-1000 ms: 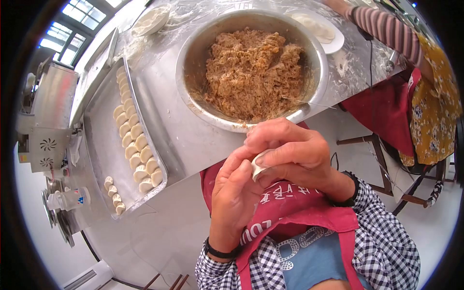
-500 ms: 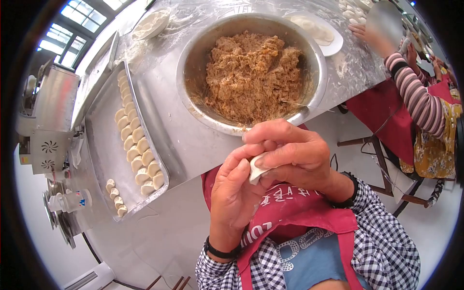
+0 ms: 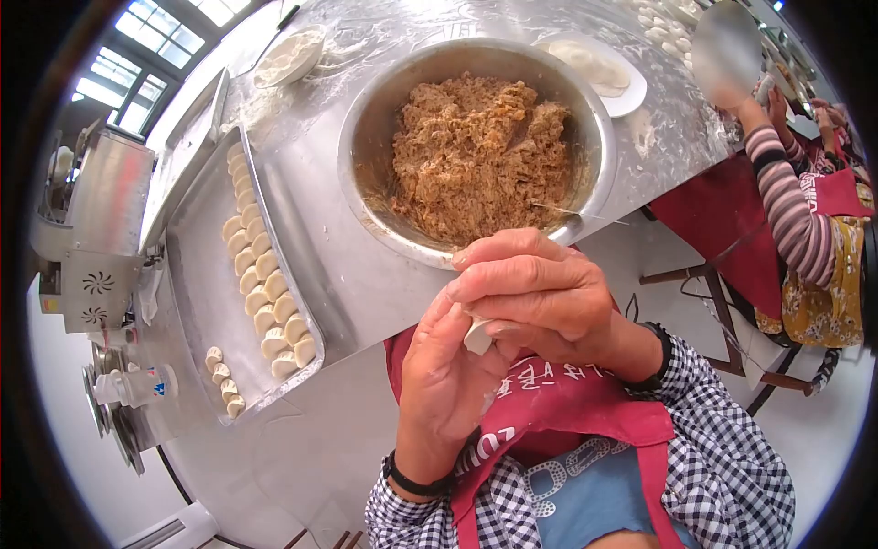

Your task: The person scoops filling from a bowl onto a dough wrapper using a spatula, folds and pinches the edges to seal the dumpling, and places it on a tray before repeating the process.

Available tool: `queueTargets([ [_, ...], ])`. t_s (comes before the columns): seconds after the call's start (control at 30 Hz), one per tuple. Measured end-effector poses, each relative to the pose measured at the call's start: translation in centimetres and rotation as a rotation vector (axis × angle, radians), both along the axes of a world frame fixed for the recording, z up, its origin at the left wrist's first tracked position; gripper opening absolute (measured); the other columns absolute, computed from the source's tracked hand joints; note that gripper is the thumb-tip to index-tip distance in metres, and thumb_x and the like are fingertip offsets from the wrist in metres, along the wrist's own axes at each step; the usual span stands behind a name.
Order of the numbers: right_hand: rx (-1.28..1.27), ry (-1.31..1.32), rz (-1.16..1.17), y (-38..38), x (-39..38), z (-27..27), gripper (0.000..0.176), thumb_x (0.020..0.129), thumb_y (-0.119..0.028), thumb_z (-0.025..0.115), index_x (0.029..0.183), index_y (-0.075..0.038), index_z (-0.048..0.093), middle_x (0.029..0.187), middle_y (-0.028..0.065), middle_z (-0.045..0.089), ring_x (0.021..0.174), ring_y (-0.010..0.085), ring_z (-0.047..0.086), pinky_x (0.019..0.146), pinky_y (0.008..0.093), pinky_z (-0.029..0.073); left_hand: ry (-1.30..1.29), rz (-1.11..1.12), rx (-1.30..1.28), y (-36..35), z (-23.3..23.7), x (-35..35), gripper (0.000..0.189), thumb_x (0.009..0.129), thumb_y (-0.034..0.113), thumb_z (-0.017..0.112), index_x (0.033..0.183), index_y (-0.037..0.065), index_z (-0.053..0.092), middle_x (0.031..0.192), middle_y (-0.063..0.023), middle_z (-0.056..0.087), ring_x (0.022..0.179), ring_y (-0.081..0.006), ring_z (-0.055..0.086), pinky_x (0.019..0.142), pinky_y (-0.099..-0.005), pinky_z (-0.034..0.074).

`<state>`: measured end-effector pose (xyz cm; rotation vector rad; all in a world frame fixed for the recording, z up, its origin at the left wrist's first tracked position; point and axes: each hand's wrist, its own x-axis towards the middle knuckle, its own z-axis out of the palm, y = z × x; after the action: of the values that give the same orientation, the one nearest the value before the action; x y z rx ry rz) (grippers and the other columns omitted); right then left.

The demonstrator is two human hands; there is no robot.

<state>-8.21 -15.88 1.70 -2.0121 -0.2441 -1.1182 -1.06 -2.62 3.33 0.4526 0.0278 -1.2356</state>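
Less dough (image 3: 476, 338) now visible, seemingly

Daylight from the paned window (image 3: 174, 41) brightly lights the scene and glints off the steel table (image 3: 311, 210). The left hand (image 3: 439, 366) and right hand (image 3: 540, 288) look sharp; fisheye distortion bends edges into black; an oval blur masks the co-worker's head (image 3: 727, 50).
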Motion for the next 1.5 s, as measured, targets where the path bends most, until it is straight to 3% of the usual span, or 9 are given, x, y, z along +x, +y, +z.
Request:
queueTargets([
  [0.2,-0.006,0.070,0.026,0.3,-0.1,0.5,0.023,0.072,-0.009,0.066,0.090,0.005,0.063,0.106,0.0159,0.061,0.098,0.0326,0.057,0.081,0.0383,0.049,-0.032,-0.056,-0.059,0.3,-0.8,0.3,0.036,0.094,0.017,0.040,0.126,0.001,0.040,0.122,-0.0091,0.047,0.110,-0.0167,0.048,0.088,-0.0310,0.044],
  [0.3,0.158,0.046,-0.030,0.6,0.0,0.2,0.025,0.073,-0.013,0.066,0.090,0.006,0.063,0.105,0.0160,0.061,0.098,0.0327,0.057,0.081,0.0386,0.048,-0.028,-0.072,-0.014,0.2,-0.6,0.3,0.037,0.094,0.018,0.040,0.127,0.002,0.038,0.123,-0.0085,0.046,0.109,-0.0157,0.049,0.087,-0.0304,0.045],
  [0.57,-0.098,0.038,-0.003,-0.1,-0.1,-0.3,0.031,0.078,-0.024,0.063,0.092,0.005,0.063,0.110,0.0172,0.059,0.099,0.0343,0.057,0.084,0.0414,0.046,0.015,0.005,0.024,-0.2,-0.3,-0.2,0.036,0.094,0.018,0.040,0.126,0.003,0.038,0.119,-0.0084,0.048,0.105,-0.0166,0.052,0.085,-0.0316,0.046],
  [0.7,0.017,0.055,-0.082,0.6,-0.2,0.3,0.021,0.070,-0.015,0.067,0.083,0.001,0.064,0.108,0.0124,0.061,0.102,0.0273,0.056,0.082,0.0365,0.046,0.091,-0.088,0.028,0.3,-1.2,0.4,0.036,0.094,0.019,0.041,0.126,0.003,0.038,0.118,-0.0081,0.049,0.104,-0.0175,0.052,0.083,-0.0318,0.046],
  [0.77,0.037,0.067,-0.057,0.5,-0.4,0.1,0.033,0.078,-0.025,0.063,0.096,0.003,0.061,0.110,0.0187,0.058,0.100,0.0345,0.056,0.084,0.0420,0.046,0.097,-0.093,0.039,0.2,-1.4,0.4,0.037,0.094,0.019,0.041,0.126,0.003,0.038,0.118,-0.0080,0.049,0.104,-0.0179,0.052,0.083,-0.0321,0.046],
  [1.07,-0.156,0.065,-0.013,-0.2,-0.6,-0.2,0.034,0.078,-0.027,0.063,0.095,0.003,0.061,0.113,0.0181,0.057,0.100,0.0354,0.056,0.084,0.0426,0.046,0.134,-0.074,-0.032,-0.1,-1.4,0.2,0.039,0.094,0.020,0.040,0.129,0.003,0.034,0.121,-0.0082,0.047,0.107,-0.0184,0.051,0.085,-0.0312,0.046],
  [1.27,0.045,0.056,-0.061,0.7,-0.4,0.1,0.036,0.079,-0.029,0.062,0.096,0.002,0.061,0.110,0.0182,0.058,0.101,0.0355,0.056,0.084,0.0424,0.045,0.119,-0.141,-0.057,0.3,-2.1,0.5,0.040,0.093,0.021,0.041,0.128,0.003,0.035,0.120,-0.0086,0.048,0.107,-0.0182,0.051,0.085,-0.0311,0.046],
  [1.37,-0.106,0.052,0.007,-0.3,-0.4,-0.3,0.035,0.079,-0.028,0.063,0.097,0.002,0.061,0.110,0.0213,0.058,0.102,0.0358,0.055,0.085,0.0428,0.045,0.128,-0.093,0.002,0.0,-1.6,0.2,0.038,0.093,0.021,0.042,0.126,0.003,0.038,0.118,-0.0085,0.049,0.106,-0.0178,0.052,0.084,-0.0310,0.046],
  [1.5,-0.028,0.113,0.045,-0.1,-0.6,-0.2,0.032,0.081,-0.027,0.062,0.095,0.002,0.062,0.110,0.0221,0.057,0.104,0.0361,0.054,0.085,0.0436,0.044,0.079,-0.048,-0.007,0.0,-1.8,0.2,0.035,0.094,0.023,0.043,0.122,0.002,0.042,0.116,-0.0082,0.050,0.104,-0.0168,0.053,0.084,-0.0312,0.047],
])
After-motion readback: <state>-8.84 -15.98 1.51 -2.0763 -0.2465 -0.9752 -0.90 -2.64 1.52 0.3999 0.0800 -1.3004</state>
